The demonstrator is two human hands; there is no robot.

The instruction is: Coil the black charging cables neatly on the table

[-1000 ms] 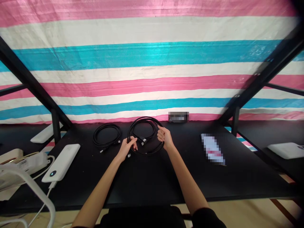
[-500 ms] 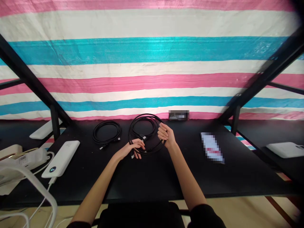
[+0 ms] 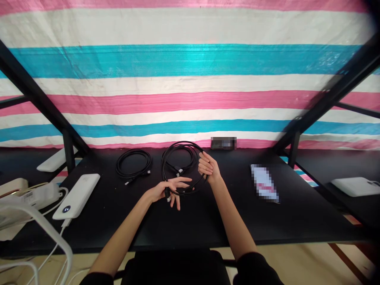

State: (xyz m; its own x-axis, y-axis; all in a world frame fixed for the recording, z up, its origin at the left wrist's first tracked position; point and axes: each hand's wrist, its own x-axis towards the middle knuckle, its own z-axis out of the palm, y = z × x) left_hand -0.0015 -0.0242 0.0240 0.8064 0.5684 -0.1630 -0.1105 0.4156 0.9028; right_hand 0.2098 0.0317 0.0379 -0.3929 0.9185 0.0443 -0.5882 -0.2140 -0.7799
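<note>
A coiled black cable is raised above the black table, its loop tilted toward me. My right hand is closed around the loop's right side. At the lower left of the loop, my left hand has its fingers spread, with strands and a plug end lying across it. Behind the raised loop a second coiled black cable rests on the table, partly covered, its pale connector tips showing. To the left lies a third coiled black cable with both connectors toward me.
A white power bank with a plugged-in white cord lies at the left. White adapters and cords crowd the far left. A blurred-out phone-like item is at the right, and a dark box stands at the back. Black frame bars slope on both sides.
My left hand's fingers have spread apart and shifted slightly right, with the plug end now against the hand. My right hand keeps its grip on the coil.
</note>
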